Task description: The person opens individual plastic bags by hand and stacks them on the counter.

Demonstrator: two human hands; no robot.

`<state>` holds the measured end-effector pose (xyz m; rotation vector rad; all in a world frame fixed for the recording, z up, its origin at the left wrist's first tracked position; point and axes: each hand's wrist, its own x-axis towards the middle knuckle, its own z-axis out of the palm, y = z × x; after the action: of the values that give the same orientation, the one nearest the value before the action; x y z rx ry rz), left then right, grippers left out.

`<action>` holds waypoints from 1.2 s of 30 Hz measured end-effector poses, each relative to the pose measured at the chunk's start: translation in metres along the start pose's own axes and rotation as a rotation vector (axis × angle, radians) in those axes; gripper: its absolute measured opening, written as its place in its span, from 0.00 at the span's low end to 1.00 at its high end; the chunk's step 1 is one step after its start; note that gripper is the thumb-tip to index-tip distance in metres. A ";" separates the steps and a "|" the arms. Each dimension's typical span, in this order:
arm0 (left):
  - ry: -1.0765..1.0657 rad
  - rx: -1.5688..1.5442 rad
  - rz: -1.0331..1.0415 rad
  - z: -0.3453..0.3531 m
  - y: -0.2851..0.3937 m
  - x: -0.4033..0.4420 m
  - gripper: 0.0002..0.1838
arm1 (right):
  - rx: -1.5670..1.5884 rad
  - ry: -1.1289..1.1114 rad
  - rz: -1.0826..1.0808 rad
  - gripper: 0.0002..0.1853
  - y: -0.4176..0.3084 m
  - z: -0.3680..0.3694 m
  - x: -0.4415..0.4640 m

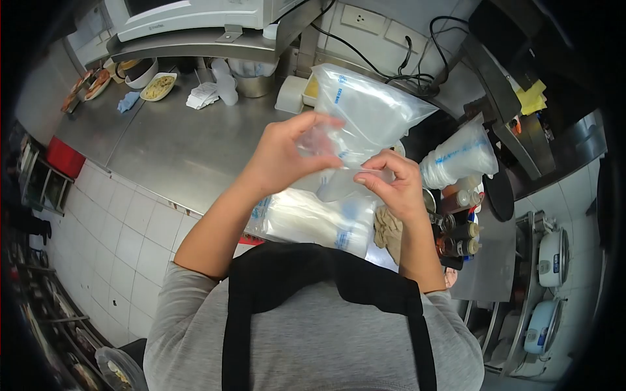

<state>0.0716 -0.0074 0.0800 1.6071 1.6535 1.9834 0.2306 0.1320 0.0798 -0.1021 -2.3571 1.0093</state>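
Over the steel counter, a clear plastic bag with blue print spreads out from between my hands. My left hand is at the bag's left side, thumb and fingers apart in a wide curve, with part of the clear plastic between them. With thumb and forefinger pressed together, my right hand pinches the bag's near edge. Below both hands lies a flat pack of clear bags with blue print. A crumpled beige cloth is beside the pack, left of my right forearm.
The steel counter runs to the left, with a bowl of food, a blue cloth and white papers. Stacked plastic cups and sauce bottles stand at right. Cables hang behind.
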 end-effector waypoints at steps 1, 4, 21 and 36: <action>-0.067 -0.021 -0.117 -0.007 -0.006 -0.004 0.16 | -0.008 -0.003 0.027 0.07 -0.004 -0.002 -0.002; -0.056 -0.222 -0.252 -0.033 -0.020 -0.012 0.10 | 0.122 -0.023 0.148 0.06 0.014 -0.024 -0.012; 0.246 -0.525 -0.337 -0.012 -0.047 -0.022 0.10 | 0.335 0.229 0.179 0.08 0.039 -0.028 -0.041; 0.199 0.206 -0.146 -0.005 -0.046 -0.023 0.11 | 0.406 0.457 0.259 0.03 0.019 -0.012 -0.024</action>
<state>0.0549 -0.0065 0.0315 1.3355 2.0436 2.0125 0.2541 0.1466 0.0626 -0.4401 -1.7229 1.3993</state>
